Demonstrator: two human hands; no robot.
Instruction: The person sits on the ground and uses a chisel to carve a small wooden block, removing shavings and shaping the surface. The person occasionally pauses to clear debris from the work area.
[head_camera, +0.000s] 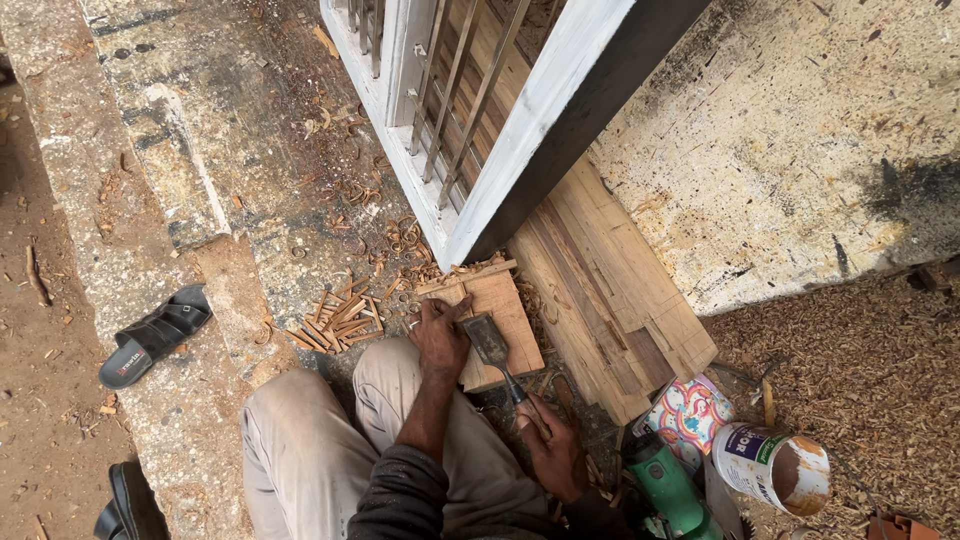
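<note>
My left hand (440, 335) presses flat on a small square wooden board (512, 318) lying on the ground by the corner of a white window frame (455, 150). My right hand (556, 452) grips the handle of a wide-bladed chisel (490, 342). The chisel's blade rests on the board just right of my left hand. My knees in light trousers are below the board.
Long wooden planks (610, 290) lie under the frame to the right. Thin wood strips (340, 320) and shavings litter the concrete. A green power tool (665, 485), a paint tin (772, 467) and a colourful box (690, 412) sit at lower right. Black sandals (155, 335) lie left.
</note>
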